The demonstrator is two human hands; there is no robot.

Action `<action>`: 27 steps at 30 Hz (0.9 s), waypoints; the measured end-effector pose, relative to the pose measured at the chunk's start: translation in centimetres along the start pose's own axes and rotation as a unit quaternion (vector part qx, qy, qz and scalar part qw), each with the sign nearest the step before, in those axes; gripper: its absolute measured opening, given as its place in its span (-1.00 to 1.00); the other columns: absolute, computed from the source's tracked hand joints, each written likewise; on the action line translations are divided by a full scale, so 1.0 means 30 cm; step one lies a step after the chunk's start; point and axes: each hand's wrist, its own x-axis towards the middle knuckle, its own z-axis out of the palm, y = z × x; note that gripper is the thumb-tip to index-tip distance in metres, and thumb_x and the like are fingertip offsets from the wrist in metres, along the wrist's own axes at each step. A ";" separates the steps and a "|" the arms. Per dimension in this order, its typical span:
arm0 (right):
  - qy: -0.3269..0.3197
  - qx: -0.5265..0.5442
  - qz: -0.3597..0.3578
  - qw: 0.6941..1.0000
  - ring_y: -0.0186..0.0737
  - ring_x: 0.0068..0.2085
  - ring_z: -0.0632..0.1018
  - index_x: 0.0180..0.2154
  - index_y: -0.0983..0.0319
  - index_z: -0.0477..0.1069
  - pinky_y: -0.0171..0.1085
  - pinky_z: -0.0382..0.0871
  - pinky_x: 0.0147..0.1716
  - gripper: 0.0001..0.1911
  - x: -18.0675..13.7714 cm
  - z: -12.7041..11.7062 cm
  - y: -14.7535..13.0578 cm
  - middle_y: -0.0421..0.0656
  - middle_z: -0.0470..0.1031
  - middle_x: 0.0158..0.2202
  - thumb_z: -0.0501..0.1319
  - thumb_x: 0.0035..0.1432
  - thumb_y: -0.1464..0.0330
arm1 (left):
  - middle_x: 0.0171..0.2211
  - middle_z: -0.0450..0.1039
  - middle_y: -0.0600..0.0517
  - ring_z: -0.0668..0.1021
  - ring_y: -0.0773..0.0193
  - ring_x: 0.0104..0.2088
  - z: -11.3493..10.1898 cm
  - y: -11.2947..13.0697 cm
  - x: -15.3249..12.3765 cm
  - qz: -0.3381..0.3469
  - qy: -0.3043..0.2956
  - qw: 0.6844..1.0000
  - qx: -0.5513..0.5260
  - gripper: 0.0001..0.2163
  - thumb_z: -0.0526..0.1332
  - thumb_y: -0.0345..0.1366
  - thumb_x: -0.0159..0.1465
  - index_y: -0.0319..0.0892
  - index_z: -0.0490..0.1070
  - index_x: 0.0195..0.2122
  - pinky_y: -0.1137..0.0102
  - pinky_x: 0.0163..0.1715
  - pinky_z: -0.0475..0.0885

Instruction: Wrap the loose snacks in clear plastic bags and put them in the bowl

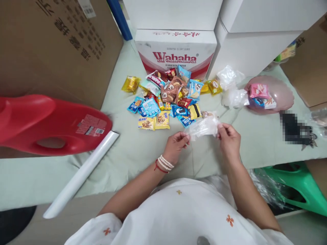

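A crumpled clear plastic bag is stretched between my two hands, just in front of a pile of wrapped snacks. My left hand, with beads at the wrist, pinches its left end. At the other end, the fingers of my right hand are closed on the plastic. Yellow cookie packets lie at the pile's near edge, close to my left hand. Beyond my right hand sit more crumpled clear bags. I cannot tell whether the stretched bag is open at either end.
A pink bowl with a few packets stands at the right, near keys. A white-and-red Wahaha carton backs the pile. On the left are a red plastic jug, a white roll and a big brown carton.
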 end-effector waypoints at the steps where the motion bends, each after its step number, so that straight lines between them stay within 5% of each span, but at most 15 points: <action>1: 0.008 -0.009 -0.008 1.000 -0.33 -0.50 0.40 -0.06 0.28 0.53 -0.31 0.34 -0.46 -0.53 0.038 -0.020 -0.003 -0.15 0.53 -0.36 0.22 0.28 0.02 | -0.48 0.45 0.10 0.48 0.38 -0.44 -0.016 0.002 -0.008 0.003 0.003 1.000 -0.010 -0.62 0.51 -0.03 0.00 -0.19 0.46 -0.41 0.51 -0.50 0.35; 4: 0.049 -0.095 -0.096 0.990 -0.32 -0.41 0.45 0.06 0.25 0.49 -0.25 0.41 -0.36 -0.45 0.089 -0.063 -0.044 0.02 0.54 -0.01 0.21 0.26 -0.03 | -0.41 0.45 0.12 0.49 0.38 -0.38 -0.045 0.008 -0.030 0.013 0.017 0.998 -0.058 -0.64 0.52 -0.07 0.00 -0.17 0.44 -0.40 0.48 -0.38 0.43; 7: 0.040 -0.110 -0.159 0.980 -0.27 -0.34 0.49 -0.03 0.22 0.50 -0.26 0.41 -0.28 -0.54 0.011 -0.054 -0.115 -0.05 0.55 -0.12 0.18 0.32 -0.01 | -0.30 0.48 0.07 0.53 0.32 -0.27 -0.047 0.014 -0.053 0.057 0.003 0.997 -0.049 -0.69 0.48 -0.09 0.09 -0.15 0.42 -0.40 0.39 -0.23 0.49; 11: -0.168 -0.043 -0.067 0.983 -0.27 -0.38 0.48 -0.15 0.19 0.48 -0.33 0.35 -0.42 -0.60 -0.153 0.035 -0.162 -0.17 0.52 -0.34 0.19 0.30 -0.01 | -0.06 0.51 -0.07 0.56 0.14 0.00 -0.040 0.029 -0.100 0.215 -0.026 0.963 0.158 -0.82 0.39 -0.20 0.20 -0.15 0.46 -0.41 0.25 0.00 0.47; 14: -0.222 0.012 0.014 0.975 -0.26 -0.35 0.47 -0.24 0.19 0.45 -0.34 0.34 -0.40 -0.63 -0.196 0.101 -0.135 -0.20 0.51 -0.34 0.34 0.15 0.03 | -0.02 0.52 -0.09 0.56 0.12 0.02 -0.062 0.025 -0.135 0.278 -0.005 0.923 0.266 -0.91 0.36 -0.28 0.22 -0.13 0.49 -0.39 0.18 0.10 0.43; 20: -0.204 0.181 0.113 0.955 -0.29 -0.37 0.46 -0.31 0.18 0.48 -0.30 0.38 -0.30 -0.67 -0.189 0.100 -0.053 -0.20 0.54 -0.33 0.44 0.05 0.09 | -0.06 0.51 -0.08 0.55 0.09 0.00 -0.168 -0.021 -0.159 0.089 0.100 0.986 0.095 -0.82 0.36 -0.28 0.10 -0.13 0.39 -0.32 0.27 -0.13 0.52; 24: -0.281 0.150 0.083 0.944 -0.25 -0.33 0.52 -0.22 0.15 0.61 -0.25 0.42 -0.22 -0.72 -0.215 0.075 -0.034 -0.18 0.57 -0.34 0.42 0.12 0.12 | 0.09 0.47 -0.11 0.56 0.10 0.03 -0.175 0.004 -0.143 0.074 0.135 0.985 0.073 -0.65 0.32 -0.16 0.16 -0.10 0.38 -0.04 0.31 -0.19 0.52; 27: -0.336 0.137 0.026 0.931 -0.23 -0.26 0.54 -0.20 0.12 0.67 -0.25 0.44 -0.23 -0.76 -0.228 0.059 -0.029 -0.14 0.57 -0.27 0.38 0.18 0.13 | -0.18 0.56 -0.03 0.57 0.23 -0.27 -0.149 0.032 -0.103 0.054 0.105 0.981 0.154 -0.57 0.43 -0.11 0.07 -0.14 0.44 -0.08 0.39 -0.34 0.45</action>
